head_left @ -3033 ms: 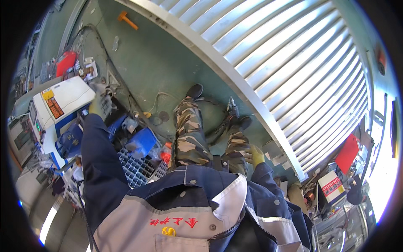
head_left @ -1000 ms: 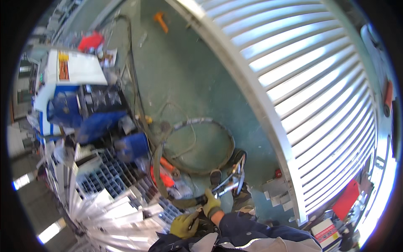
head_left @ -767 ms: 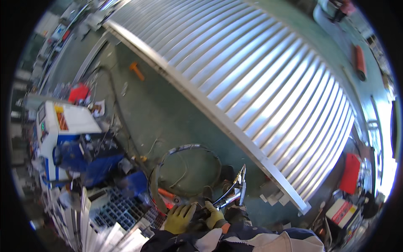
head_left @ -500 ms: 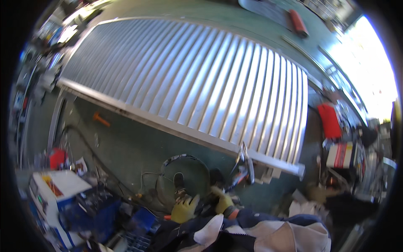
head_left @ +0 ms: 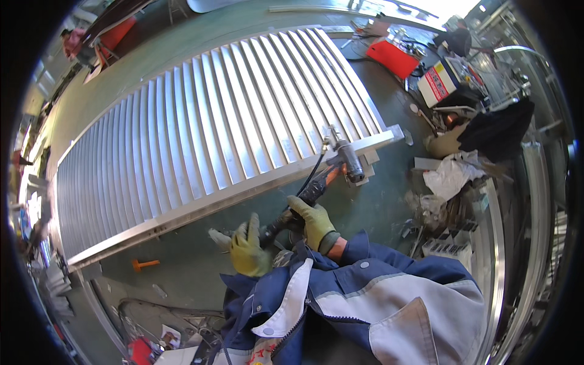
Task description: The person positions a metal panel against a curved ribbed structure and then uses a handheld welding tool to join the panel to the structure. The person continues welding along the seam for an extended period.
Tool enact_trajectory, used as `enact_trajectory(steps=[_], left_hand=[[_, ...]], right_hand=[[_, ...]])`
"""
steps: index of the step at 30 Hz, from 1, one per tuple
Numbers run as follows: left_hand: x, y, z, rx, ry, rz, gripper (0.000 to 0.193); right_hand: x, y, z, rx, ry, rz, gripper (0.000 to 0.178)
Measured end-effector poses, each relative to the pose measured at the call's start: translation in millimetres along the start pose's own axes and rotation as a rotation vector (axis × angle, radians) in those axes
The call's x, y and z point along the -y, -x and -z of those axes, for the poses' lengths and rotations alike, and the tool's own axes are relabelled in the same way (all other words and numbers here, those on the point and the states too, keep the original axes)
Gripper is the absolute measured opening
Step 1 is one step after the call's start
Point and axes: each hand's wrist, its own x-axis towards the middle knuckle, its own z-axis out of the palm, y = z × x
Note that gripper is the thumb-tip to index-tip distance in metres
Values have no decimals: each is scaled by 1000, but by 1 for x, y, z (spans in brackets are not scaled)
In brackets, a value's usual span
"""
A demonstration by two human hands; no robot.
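My right hand (head_left: 316, 226), in a yellow-green glove, is wrapped around the dark body of a long hand-held tool (head_left: 313, 191). The tool has an orange part, a thin black cable alongside and a grey cylindrical head. Its head sits over the near right edge of a large ribbed metal panel (head_left: 231, 115); contact cannot be made out. At the tool's rear end is my left hand (head_left: 250, 250), gloved alike, its fingers stretched and spread. Whether it touches the tool is unclear. Long, evenly spaced silver slats make up the panel, within a straight metal frame.
An orange tool (head_left: 146, 264) lies on the green floor below the panel. At the right are a red object (head_left: 392, 58), a white box with a red stripe (head_left: 439, 84), a black cloth (head_left: 499, 131) and crumpled white plastic (head_left: 453, 176). Metal profiles line the right side.
The view has swung right and tilted, so the panel slants the other way. Both hands sit higher in view, and the tool now reaches up from my right hand.
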Motion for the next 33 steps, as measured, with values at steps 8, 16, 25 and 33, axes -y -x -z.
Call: enact_trajectory(steps=[8,16,25,33], left_hand=[[-4,-93,6,195,424,29,45],[-67,-173,-104,467,610,449,44],[-94,-259,-174,742,566,876,42],[-85,-313,-191,863,727,950,44]], right_hand=[[68,-9,21,38,196,243,45],[126,-183,115,-365,153,314,67],[146,-323,170,-529,-58,70,61],[180,-388,163,-680,81,82,47]])
